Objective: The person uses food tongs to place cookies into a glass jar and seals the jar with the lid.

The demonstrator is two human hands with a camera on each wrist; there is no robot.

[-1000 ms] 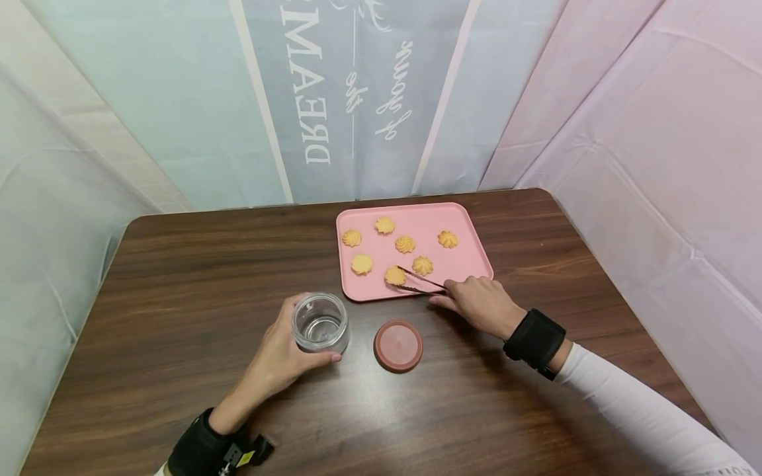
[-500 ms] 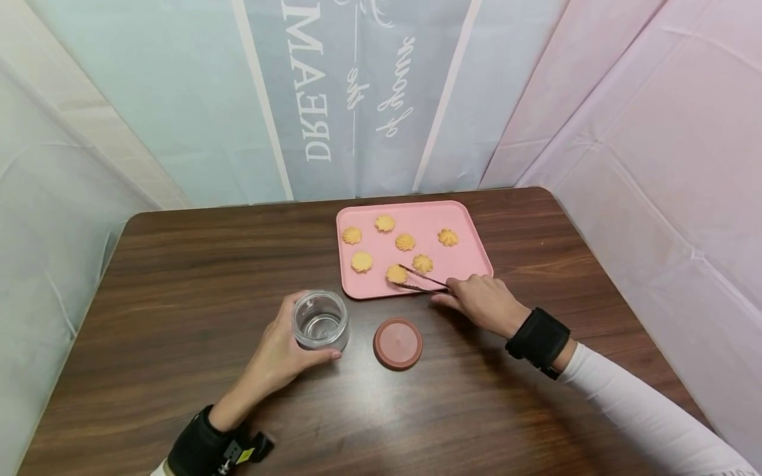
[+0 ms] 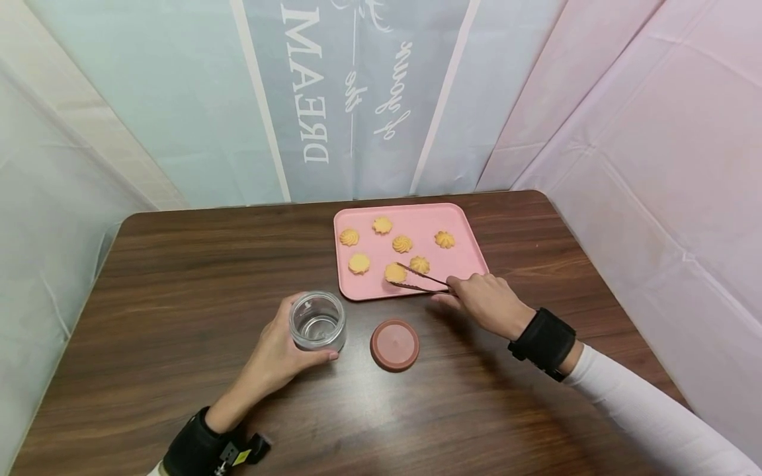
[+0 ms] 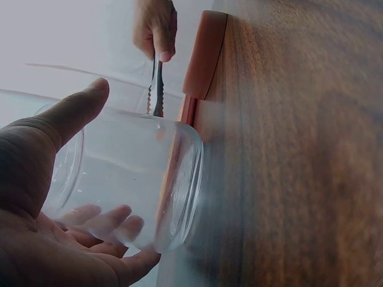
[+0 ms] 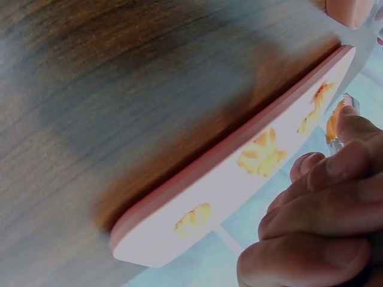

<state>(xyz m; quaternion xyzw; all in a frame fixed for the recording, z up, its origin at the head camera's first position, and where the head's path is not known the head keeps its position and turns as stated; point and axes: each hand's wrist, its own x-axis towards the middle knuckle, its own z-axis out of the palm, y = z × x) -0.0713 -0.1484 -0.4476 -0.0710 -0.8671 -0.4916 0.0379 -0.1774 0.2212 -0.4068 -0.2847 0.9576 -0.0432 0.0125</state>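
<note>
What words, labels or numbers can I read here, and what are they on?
"DREAM" on the blue backdrop, sideways and seemingly mirrored.
"the" on the same backdrop.
"of your" on the same backdrop.
Backdrop script at top edge: cut off, unreadable.
Yellow patch on the black left wristband: any writing too small to read.
Jar, lid and tray: no lettering I can make out.

Tabletop (image 3: 196, 264): dark brown wood grain, lengthwise streaks, far corners rounded. Pink tray (image 3: 419, 221) taken as landmark; lies flat, close to the far edge, long sides running roughly along it. Reddish-brown round lid (image 3: 395, 345): flat, on the near side of the tray, a small gap apart from it. Clear glass jar (image 3: 318, 324): upright, just off the tray's near left corner; base at the surface, contact not clear. Pale glare patch on the wood, nearward of the tray.
</note>
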